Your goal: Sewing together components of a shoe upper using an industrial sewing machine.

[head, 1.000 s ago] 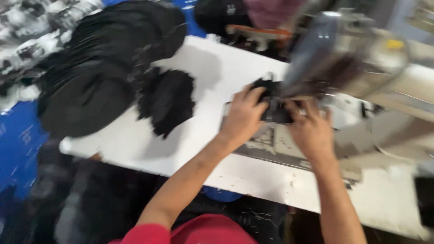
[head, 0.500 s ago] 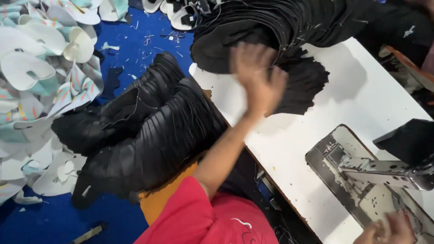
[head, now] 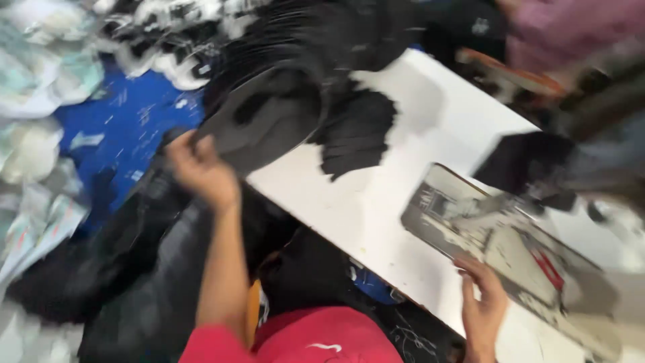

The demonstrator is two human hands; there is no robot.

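My left hand (head: 201, 168) is out over the table's left edge, its fingers curled on the near end of a flat dark grey-black cut piece (head: 269, 124). That piece lies against a tall pile of similar black pieces (head: 349, 128) on the white table (head: 376, 222). My right hand (head: 480, 299) rests at the table's near edge with its fingers spread, touching the corner of the sewing machine's metal plate (head: 497, 242). It holds nothing. The picture is blurred by motion.
More stacked black pieces (head: 127, 269) lie below the table at the left. White and pale patterned cut pieces (head: 33, 81) cover a blue floor (head: 127, 128). A black piece (head: 524, 165) lies by the machine at the right. Another person in pink (head: 571, 27) is at the far right.
My left hand has moved from the top of the black pile down and left to the edge of a dark piece. My right hand has come further into view at the metal plate.
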